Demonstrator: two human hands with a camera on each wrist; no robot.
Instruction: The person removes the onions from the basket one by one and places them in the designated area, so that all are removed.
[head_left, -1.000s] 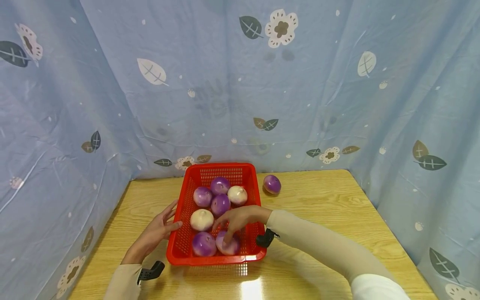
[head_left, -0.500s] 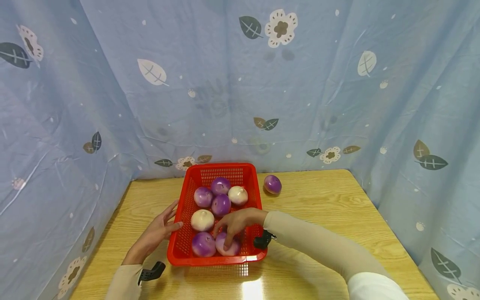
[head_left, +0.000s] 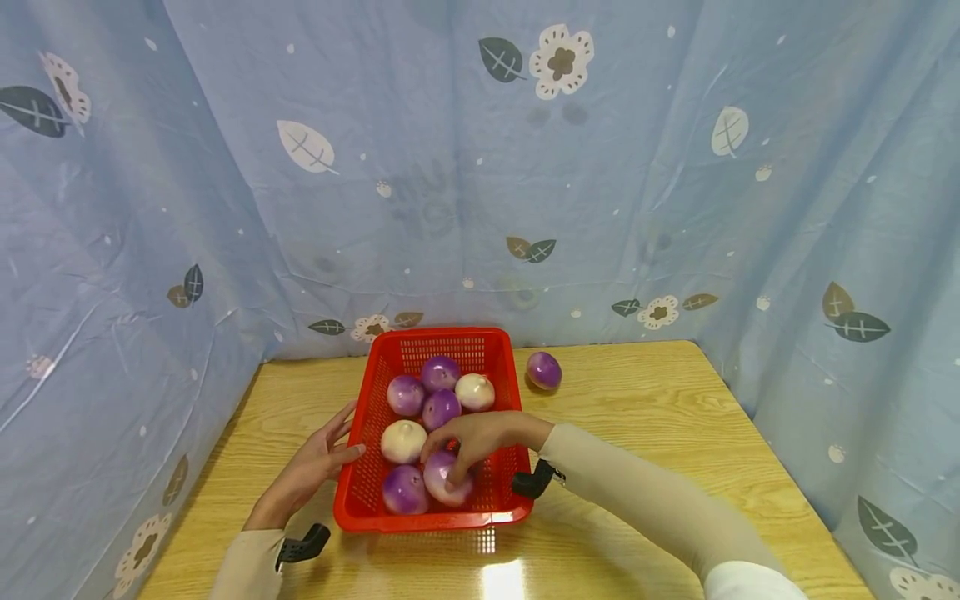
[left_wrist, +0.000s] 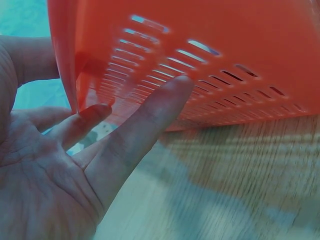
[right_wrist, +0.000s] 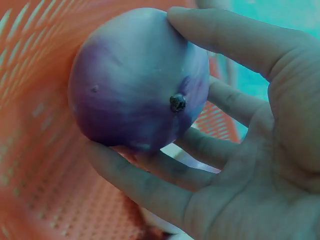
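A purple-and-white turnip (head_left: 441, 473) is in my right hand (head_left: 480, 437), inside the front part of the red basket (head_left: 420, 523). In the right wrist view the thumb lies on one side of the turnip (right_wrist: 130, 75) and the fingers on the other, with its dark stem spot facing out. My left hand (head_left: 317, 460) holds the basket's left side. Its thumb goes over the rim, while the fingers reach along the slotted outer wall (left_wrist: 235, 45). Beside the held turnip lie another purple turnip (head_left: 406, 490) and a pale one (head_left: 403, 442).
Farther back in the basket sit more turnips, including a purple one (head_left: 440, 373) and a pale one (head_left: 475, 392). One loose turnip (head_left: 543, 371) lies on the wooden table (head_left: 637, 417), right of the basket. A blue patterned curtain (head_left: 420, 208) surrounds the table.
My right hand has closed its grip on the front turnip, which has risen and shifted slightly back and left. The left hand stays in place on the basket.
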